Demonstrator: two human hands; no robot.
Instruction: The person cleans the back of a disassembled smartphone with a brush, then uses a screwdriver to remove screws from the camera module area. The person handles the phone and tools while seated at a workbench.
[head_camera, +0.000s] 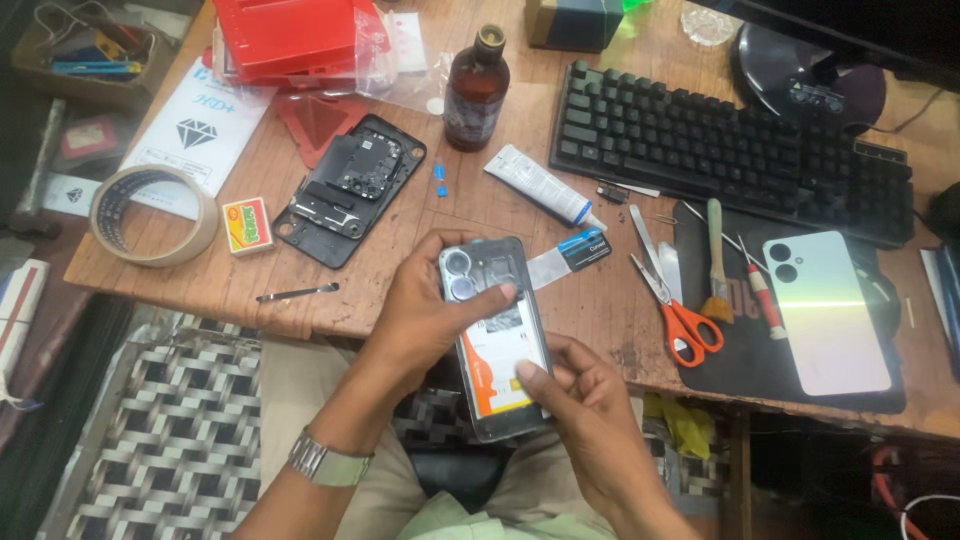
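Note:
Both my hands hold a phone with a clear back case (493, 335) above my lap, camera side up, at the wooden desk's front edge (330, 325). My left hand (425, 315) grips its upper left side, with the thumb lying across the back just below the camera lenses. My right hand (580, 410) holds the lower right corner, thumb pressed on the back. An orange and white card shows through the clear case. A watch sits on my left wrist (328, 460).
On the desk lie an opened phone frame (350, 190), a brown bottle (476, 90), a white tube (540, 185), a black keyboard (730, 150), orange-handled scissors (680, 315), a brush (715, 265), a pale phone back (825, 310) on a black mat, a tape roll (155, 215) and red boxes (290, 35).

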